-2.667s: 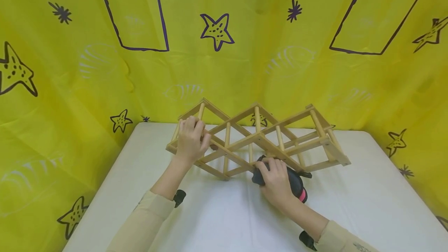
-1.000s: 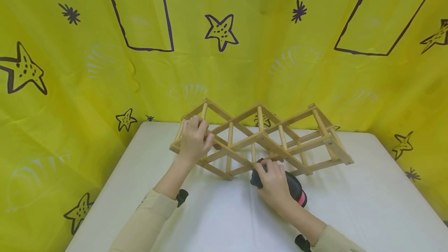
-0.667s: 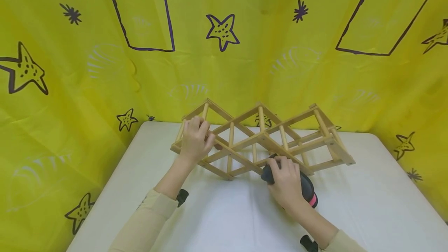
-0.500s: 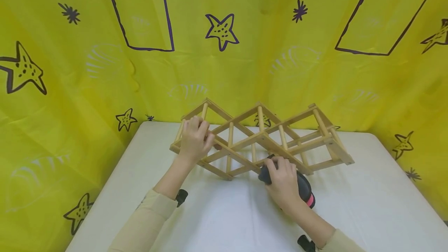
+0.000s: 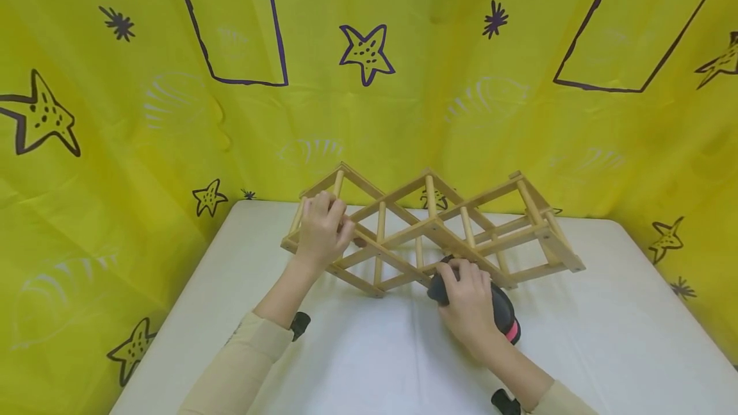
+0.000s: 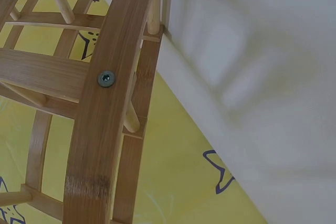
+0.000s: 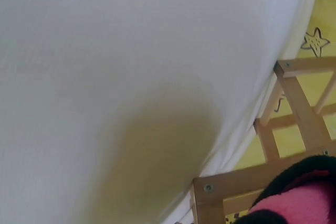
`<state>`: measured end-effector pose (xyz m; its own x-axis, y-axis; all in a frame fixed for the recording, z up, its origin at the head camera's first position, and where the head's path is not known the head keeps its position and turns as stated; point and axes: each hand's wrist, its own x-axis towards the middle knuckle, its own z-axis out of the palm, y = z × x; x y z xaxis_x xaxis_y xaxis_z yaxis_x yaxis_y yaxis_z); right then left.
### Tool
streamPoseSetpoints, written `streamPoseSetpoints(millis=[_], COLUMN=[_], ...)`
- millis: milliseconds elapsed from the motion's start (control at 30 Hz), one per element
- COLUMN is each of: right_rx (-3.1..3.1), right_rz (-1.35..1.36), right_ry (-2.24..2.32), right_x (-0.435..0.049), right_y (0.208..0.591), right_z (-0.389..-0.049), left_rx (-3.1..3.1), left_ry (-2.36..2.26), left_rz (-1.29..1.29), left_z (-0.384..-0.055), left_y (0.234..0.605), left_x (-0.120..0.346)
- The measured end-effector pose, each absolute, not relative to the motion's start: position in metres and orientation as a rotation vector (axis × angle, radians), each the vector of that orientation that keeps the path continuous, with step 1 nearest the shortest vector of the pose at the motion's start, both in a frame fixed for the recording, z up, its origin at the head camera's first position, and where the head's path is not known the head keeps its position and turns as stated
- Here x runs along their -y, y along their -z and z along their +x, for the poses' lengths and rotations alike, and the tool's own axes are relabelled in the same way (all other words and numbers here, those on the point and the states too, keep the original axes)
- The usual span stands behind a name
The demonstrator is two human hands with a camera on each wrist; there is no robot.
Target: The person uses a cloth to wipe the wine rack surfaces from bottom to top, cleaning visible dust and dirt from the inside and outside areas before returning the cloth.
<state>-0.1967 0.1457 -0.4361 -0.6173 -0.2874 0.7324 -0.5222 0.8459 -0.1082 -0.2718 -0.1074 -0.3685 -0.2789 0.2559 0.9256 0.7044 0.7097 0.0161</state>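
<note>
A folding wooden lattice rack (image 5: 432, 228) of crossed slats and round dowels stands on the white table. My left hand (image 5: 320, 229) grips its left end, fingers curled over the upper slats. The left wrist view shows the rack's slats (image 6: 100, 114) close up, with a round metal screw head. In front of the rack's middle, my right hand (image 5: 469, 296) holds a soft, black, slipper-like thing (image 5: 503, 309) from above, with pink at its near end. The right wrist view shows its fuzzy dark rim and pink lining (image 7: 302, 203), overlapping the rack.
A small reddish-brown thing (image 5: 360, 242) shows between the slats beside my left hand. The white-covered table (image 5: 380, 351) extends in front and to both sides. A yellow curtain (image 5: 403, 114) with drawn starfish hangs behind and around it.
My right hand and the black thing have shifted right along the rack's front. A thin dark end sticking out at the right 2.7 s ago is out of sight. My left hand keeps its grip.
</note>
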Motion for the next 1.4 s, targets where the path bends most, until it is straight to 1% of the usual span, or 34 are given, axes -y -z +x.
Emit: streamPoseSetpoints(millis=[533,867,1033,1200,1300,1400], right_rx=[2.297,2.214,2.126,2.07,2.072,2.101], right_rz=[0.627,0.659,0.719,0.744,0.747,0.747], right_ry=[-0.41,-0.451,-0.512,-0.555,-0.564,-0.574], right_x=[-0.14,-0.14,-0.126,-0.104,-0.09,-0.081], right_y=[0.439,0.421,0.403,0.39,0.387,0.387], right_z=[-0.194,-0.176,-0.171,-0.174,-0.178,-0.182], left_rx=[1.868,1.852,1.858,1.914,1.982,2.045], left_ry=[0.524,0.502,0.481,0.447,0.319,0.091], left_rz=[-0.74,-0.746,-0.772,-0.824,-0.855,-0.851], left_z=[-0.27,-0.267,-0.267,-0.264,-0.261,-0.256], left_y=[0.367,0.37,0.37,0.367,0.364,0.359], left_x=[0.105,0.101,0.093,0.094,0.102,0.111])
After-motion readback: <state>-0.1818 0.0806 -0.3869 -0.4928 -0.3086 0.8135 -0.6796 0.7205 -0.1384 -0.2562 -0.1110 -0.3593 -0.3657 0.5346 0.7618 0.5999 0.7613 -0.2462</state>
